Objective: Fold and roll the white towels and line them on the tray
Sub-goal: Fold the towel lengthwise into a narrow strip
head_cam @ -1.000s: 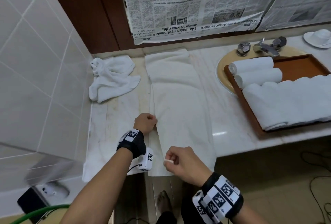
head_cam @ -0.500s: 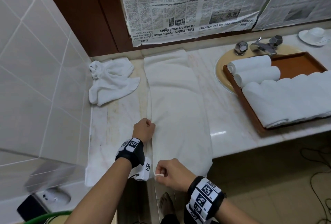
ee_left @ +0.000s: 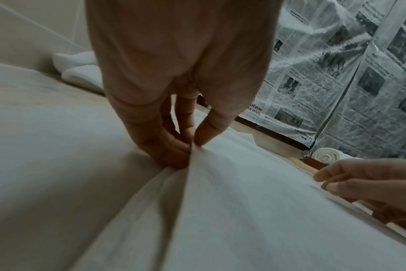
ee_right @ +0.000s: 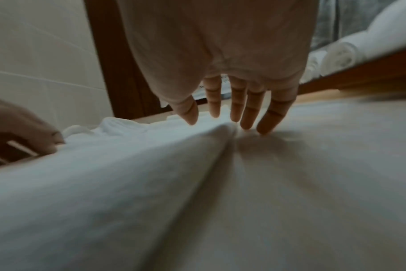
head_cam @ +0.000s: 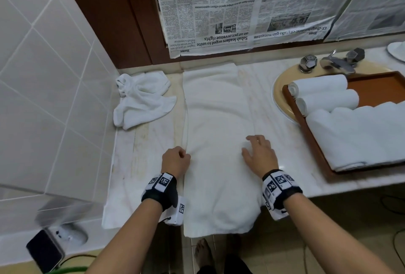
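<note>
white towel [head_cam: 215, 133] runs long from 6 to 12 o'clock between the hands, left hand [head_cam: 175, 160] pinching its 9 o'clock edge, right hand [head_cam: 259, 154] spread flat on it.

The folded towel [head_cam: 217, 142] is plain white, as are the crumpled towel [head_cam: 140, 100] and the rolled towels [head_cam: 324, 91]. The tray [head_cam: 377, 86] is reddish-brown. The counter [head_cam: 274, 107] is cream marble with tan veins. Black-and-white newspaper [head_cam: 241, 6] hangs behind.
</note>
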The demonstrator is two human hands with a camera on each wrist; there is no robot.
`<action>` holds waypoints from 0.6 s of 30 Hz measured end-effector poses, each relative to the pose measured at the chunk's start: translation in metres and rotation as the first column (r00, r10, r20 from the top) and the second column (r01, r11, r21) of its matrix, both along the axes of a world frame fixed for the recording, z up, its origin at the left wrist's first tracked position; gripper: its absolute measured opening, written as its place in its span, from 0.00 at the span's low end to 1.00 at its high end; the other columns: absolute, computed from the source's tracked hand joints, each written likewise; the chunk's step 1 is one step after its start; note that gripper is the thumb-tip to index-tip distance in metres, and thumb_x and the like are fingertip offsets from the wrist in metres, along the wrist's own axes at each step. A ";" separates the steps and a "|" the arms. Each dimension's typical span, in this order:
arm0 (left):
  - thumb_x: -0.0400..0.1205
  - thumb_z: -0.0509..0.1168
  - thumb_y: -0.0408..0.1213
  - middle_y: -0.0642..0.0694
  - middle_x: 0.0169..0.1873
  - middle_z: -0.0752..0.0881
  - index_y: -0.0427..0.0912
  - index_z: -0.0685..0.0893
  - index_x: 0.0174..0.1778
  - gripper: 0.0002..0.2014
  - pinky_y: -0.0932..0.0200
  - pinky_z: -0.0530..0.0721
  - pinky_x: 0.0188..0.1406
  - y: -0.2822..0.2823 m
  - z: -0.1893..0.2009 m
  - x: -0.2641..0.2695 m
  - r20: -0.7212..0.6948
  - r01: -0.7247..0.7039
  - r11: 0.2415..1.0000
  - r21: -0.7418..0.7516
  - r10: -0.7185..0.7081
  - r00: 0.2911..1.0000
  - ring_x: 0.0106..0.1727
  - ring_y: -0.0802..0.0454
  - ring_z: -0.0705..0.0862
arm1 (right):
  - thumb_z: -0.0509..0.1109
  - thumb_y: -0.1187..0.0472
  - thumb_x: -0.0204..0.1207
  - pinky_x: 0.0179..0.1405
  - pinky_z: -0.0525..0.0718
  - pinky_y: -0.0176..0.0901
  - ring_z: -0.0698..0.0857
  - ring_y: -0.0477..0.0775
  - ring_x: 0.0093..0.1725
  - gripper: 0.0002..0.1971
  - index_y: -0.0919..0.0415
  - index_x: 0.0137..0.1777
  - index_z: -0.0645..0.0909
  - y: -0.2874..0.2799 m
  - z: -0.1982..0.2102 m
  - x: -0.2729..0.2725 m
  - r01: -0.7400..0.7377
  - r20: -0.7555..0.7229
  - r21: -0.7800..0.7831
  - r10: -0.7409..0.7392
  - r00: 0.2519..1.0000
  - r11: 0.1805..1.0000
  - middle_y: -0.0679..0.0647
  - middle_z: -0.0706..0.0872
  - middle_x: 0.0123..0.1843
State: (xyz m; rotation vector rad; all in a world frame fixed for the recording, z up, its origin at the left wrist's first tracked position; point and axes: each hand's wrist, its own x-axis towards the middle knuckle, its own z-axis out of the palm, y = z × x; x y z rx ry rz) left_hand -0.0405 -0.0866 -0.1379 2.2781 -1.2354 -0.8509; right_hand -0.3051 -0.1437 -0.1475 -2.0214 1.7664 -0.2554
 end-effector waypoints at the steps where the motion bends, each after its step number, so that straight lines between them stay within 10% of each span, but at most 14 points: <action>1: 0.80 0.64 0.35 0.42 0.42 0.86 0.37 0.83 0.41 0.06 0.70 0.68 0.30 0.001 0.000 -0.001 -0.004 -0.035 0.999 0.001 0.035 0.999 0.38 0.52 0.77 | 0.62 0.53 0.83 0.66 0.73 0.55 0.71 0.60 0.71 0.22 0.56 0.76 0.72 -0.006 -0.003 -0.004 0.013 -0.007 0.014 -0.013 1.000 1.000 0.56 0.71 0.74; 18: 0.79 0.64 0.33 0.40 0.52 0.81 0.39 0.75 0.57 0.12 0.54 0.77 0.45 -0.030 0.002 -0.009 0.039 -0.028 0.991 0.133 0.023 0.999 0.49 0.44 0.79 | 0.63 0.59 0.80 0.62 0.73 0.51 0.71 0.56 0.68 0.18 0.53 0.70 0.76 -0.075 0.004 -0.026 -0.090 -0.091 0.081 0.097 0.991 0.993 0.49 0.73 0.71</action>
